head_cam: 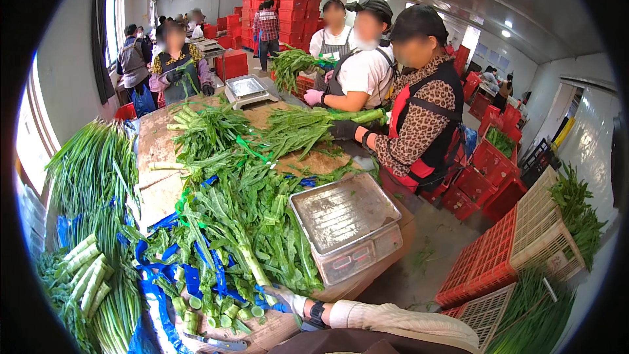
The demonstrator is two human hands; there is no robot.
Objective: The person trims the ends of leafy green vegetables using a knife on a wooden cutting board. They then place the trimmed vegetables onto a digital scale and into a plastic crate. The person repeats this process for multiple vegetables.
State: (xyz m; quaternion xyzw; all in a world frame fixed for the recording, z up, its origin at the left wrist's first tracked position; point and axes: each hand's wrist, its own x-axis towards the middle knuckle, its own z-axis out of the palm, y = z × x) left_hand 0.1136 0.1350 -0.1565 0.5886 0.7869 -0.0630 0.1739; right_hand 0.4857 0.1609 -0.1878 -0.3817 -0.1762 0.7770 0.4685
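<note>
My right hand, in a pale glove with blue on it, is closed around the cut lower end of a leafy celtuce stalk. The leafy end points up the table, across a heap of celtuce leaves. My left hand is out of view. Near the table's front edge lie cut stem pieces and a knife with a grey-blue handle. Blue tape or plastic strips run among the leaves. Just beyond my right hand stands a scale with a metal pan.
Bundled celtuce stems and green onions crowd the left side. A second scale stands at the far end. Co-workers stand along the right and far sides. Plastic crates with greens are at right.
</note>
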